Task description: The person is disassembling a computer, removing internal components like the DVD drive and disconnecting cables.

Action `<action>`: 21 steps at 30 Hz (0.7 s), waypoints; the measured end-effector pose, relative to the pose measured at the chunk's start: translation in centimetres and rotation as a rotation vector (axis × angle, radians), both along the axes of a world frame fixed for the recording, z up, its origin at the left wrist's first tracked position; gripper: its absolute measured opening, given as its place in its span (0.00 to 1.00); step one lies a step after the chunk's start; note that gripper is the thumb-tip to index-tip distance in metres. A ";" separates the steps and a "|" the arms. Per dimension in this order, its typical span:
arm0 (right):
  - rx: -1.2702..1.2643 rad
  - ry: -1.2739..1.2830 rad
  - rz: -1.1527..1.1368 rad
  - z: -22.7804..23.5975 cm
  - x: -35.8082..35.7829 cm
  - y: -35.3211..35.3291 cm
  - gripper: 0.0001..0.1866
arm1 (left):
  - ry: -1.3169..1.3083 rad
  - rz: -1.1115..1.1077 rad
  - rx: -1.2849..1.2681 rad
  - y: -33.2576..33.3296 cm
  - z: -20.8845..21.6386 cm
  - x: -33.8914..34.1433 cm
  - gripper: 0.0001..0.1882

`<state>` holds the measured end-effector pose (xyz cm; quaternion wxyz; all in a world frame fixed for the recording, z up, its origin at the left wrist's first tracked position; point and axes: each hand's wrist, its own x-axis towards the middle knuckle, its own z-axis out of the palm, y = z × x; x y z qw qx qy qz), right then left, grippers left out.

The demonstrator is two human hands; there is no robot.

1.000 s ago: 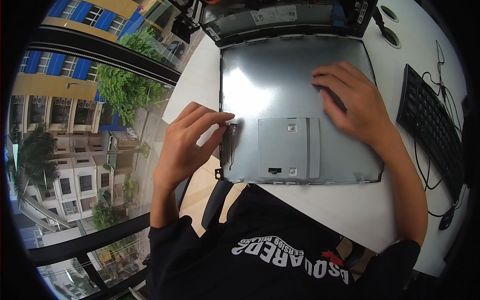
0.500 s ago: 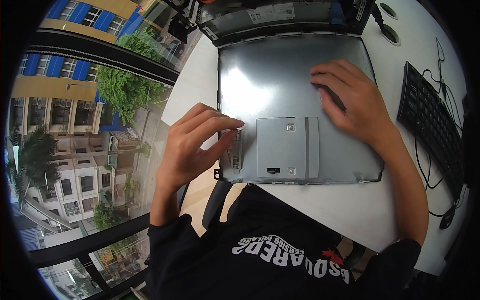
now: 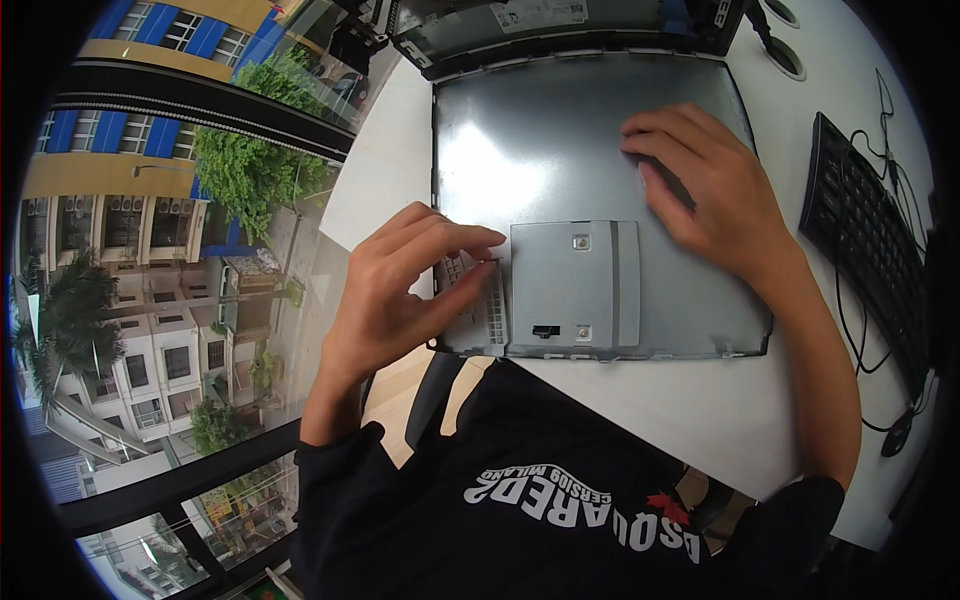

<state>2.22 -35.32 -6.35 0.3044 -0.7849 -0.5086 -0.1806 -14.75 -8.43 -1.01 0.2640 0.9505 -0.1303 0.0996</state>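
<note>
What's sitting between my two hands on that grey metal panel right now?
In the head view, a raised rectangular grey metal plate lies between the left hand and right hand, on the flat grey metal panel.

Black tee w/ white printed lettering + small red emblem; short sleeves, forearms and hands point(image 3: 400, 290) bare.

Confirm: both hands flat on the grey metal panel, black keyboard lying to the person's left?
Not quite. The head view shows the black keyboard on the person's right, beside the right hand. The rest holds: left hand and right hand rest on the grey metal panel.
</note>
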 end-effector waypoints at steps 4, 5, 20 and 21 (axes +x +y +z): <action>-0.007 0.006 -0.006 0.0 -0.1 0.1 0.11 | -0.021 0.021 -0.003 0.1 -0.1 0.0 0.16; -0.007 0.006 -0.007 0.0 -0.1 0.1 0.11 | -0.056 0.018 0.002 0.3 -0.3 0.0 0.16; 0.014 0.009 -0.005 -0.1 0.0 0.0 0.10 | 0.154 0.041 -0.112 2.0 0.5 -0.6 0.11; 0.008 0.011 -0.007 -0.1 -0.1 0.0 0.10 | 0.151 0.039 -0.112 2.0 0.5 -0.6 0.11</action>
